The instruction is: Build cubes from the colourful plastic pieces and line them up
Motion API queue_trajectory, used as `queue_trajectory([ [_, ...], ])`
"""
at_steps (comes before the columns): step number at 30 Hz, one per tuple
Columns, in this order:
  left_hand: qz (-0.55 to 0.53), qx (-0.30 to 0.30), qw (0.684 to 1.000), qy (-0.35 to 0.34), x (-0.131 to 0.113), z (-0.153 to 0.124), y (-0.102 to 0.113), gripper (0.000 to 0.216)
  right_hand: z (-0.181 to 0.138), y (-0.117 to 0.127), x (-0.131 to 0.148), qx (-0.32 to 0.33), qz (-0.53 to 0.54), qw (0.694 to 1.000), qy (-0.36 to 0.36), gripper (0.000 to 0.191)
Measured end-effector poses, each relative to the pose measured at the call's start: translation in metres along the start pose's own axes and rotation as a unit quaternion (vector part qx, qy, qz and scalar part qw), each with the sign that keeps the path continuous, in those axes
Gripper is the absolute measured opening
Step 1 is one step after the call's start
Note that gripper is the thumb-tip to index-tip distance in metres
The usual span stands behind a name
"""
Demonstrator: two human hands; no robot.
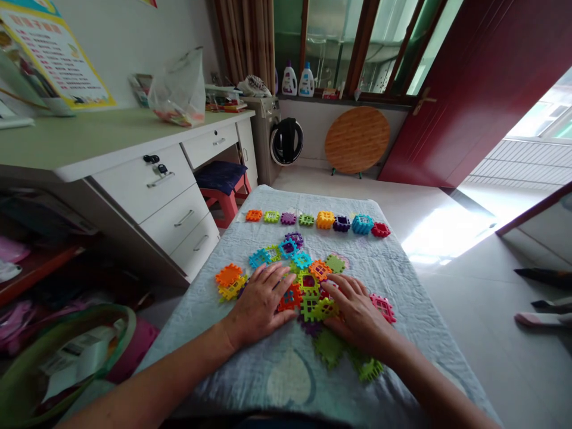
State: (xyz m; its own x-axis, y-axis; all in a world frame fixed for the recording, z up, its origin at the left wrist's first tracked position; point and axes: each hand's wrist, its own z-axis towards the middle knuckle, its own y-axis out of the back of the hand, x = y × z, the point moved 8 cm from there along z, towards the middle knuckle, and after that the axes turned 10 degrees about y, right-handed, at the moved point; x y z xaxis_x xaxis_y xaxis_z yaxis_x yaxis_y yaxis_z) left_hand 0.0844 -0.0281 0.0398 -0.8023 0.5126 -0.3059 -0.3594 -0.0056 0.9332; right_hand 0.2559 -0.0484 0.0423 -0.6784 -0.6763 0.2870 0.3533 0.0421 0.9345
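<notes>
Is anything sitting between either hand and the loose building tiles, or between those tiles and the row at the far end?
Nothing visible. The left hand and right hand lie flat on the loose tiles, touching them. Between those and the far row there is only bare cloth.

Home, lived-in room. Washing machine [286, 140] against wall, detergent bottles [306, 80] on windowsill, curtain [245, 39], white drawer unit [170, 202], red plastic stool [226, 201], folded round table [356, 140] leaning below window, red door [482, 89], tiled floor [469, 286]. Cloth-covered desk [395, 271] strewn with toy blocks [325, 219].
</notes>
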Motion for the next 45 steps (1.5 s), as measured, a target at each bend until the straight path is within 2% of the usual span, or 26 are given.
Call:
queue_trajectory([
  [2,-0.01,-0.011,1.0,0.008,0.003,0.006,0.004,0.065,-0.006,0.005,-0.005,-0.028,-0.007,0.999,-0.018,0.064],
  [4,-0.025,-0.011,1.0,0.008,0.007,0.011,0.008,0.072,-0.015,0.007,-0.002,-0.021,0.0,1.0,-0.017,0.075],
  [6,-0.04,-0.004,0.999,0.012,0.012,0.017,0.012,0.079,-0.025,0.003,0.008,0.019,0.014,1.0,0.006,0.09],
  [8,-0.053,-0.003,0.998,0.025,0.02,0.027,0.018,0.072,-0.033,-0.004,0.021,0.064,0.028,0.997,0.039,0.099],
  [11,-0.062,-0.015,0.996,0.063,0.038,0.052,0.024,0.05,-0.038,-0.016,0.03,0.095,0.031,0.993,0.069,0.092],
  [14,-0.067,-0.013,0.993,0.096,0.053,0.085,0.02,0.043,-0.034,-0.022,0.027,0.087,0.014,0.994,0.063,0.082],
  [19,-0.085,0.036,0.987,0.133,0.066,0.132,-0.011,0.035,-0.018,-0.024,0.023,0.086,-0.008,0.993,0.083,0.077],
  [23,-0.105,0.041,0.983,0.146,0.072,0.149,-0.028,0.035,-0.008,-0.017,0.02,0.061,-0.011,0.994,0.09,0.066],
  [27,-0.124,0.026,0.981,0.146,0.074,0.149,-0.022,0.043,-0.001,-0.004,0.02,0.024,0.006,0.996,0.089,0.05],
  [30,-0.16,0.044,0.981,0.104,0.061,0.141,-0.012,0.04,0.005,0.008,0.021,0.007,0.032,0.997,0.066,0.041],
  [32,-0.2,0.07,0.975,0.07,0.049,0.134,-0.005,0.035,0.011,0.016,0.024,0.012,0.055,0.996,0.064,0.035],
  [35,-0.256,0.14,0.956,0.034,0.029,0.12,-0.001,0.034,0.023,0.027,0.025,0.022,0.082,0.993,0.078,0.024],
  [38,-0.275,0.18,0.944,0.015,0.017,0.106,0.004,0.037,0.04,0.039,0.008,-0.006,0.08,0.996,0.045,0.018],
  [42,-0.244,0.095,0.964,0.055,0.032,0.096,0.023,0.035,0.063,0.042,-0.026,-0.067,0.037,0.997,-0.027,0.018],
  [45,-0.212,0.043,0.97,0.11,0.056,0.087,0.035,0.031,0.078,0.024,-0.041,-0.068,0.011,0.997,-0.046,0.035],
])
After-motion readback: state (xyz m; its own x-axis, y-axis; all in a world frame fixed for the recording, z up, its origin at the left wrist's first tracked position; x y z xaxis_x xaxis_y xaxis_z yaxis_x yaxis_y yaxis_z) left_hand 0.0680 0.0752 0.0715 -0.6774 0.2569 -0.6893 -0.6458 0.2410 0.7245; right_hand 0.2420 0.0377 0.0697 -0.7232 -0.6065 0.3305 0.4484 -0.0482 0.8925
